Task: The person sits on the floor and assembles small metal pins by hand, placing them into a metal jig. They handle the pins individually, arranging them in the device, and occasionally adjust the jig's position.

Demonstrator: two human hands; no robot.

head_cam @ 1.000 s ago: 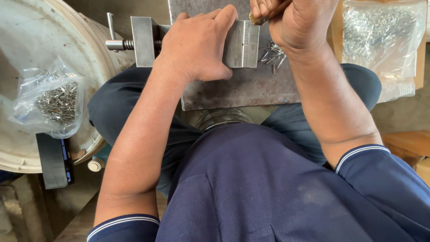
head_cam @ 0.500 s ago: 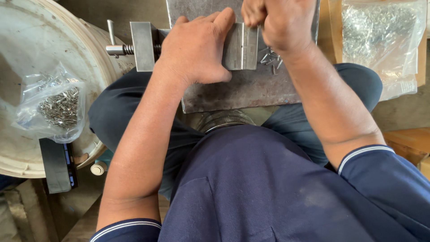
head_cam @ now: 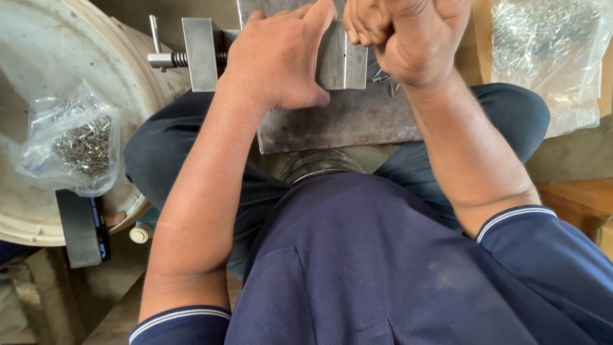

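Worn floor and wood lie around us; on our lap rests a grey steel plate with a small vise fixed at its far edge. Our left hand lies flat over the vise block, fingers pressed together and thumb along the near side. Our right hand is closed in a fist just beside it; what it pinches we cannot tell. A few small metal pins lie on the plate under this fist.

We judge the plate and vise heavy and stiff, best held by the block. The pins look light, hard and slippery, easy to drop, so we would take them between thumb and forefinger.

A bag of such pins sits in the white bucket at left, another bag at right.

Compared with one second ago, the right hand has moved a little left and closed tighter; the left hand stays in place.
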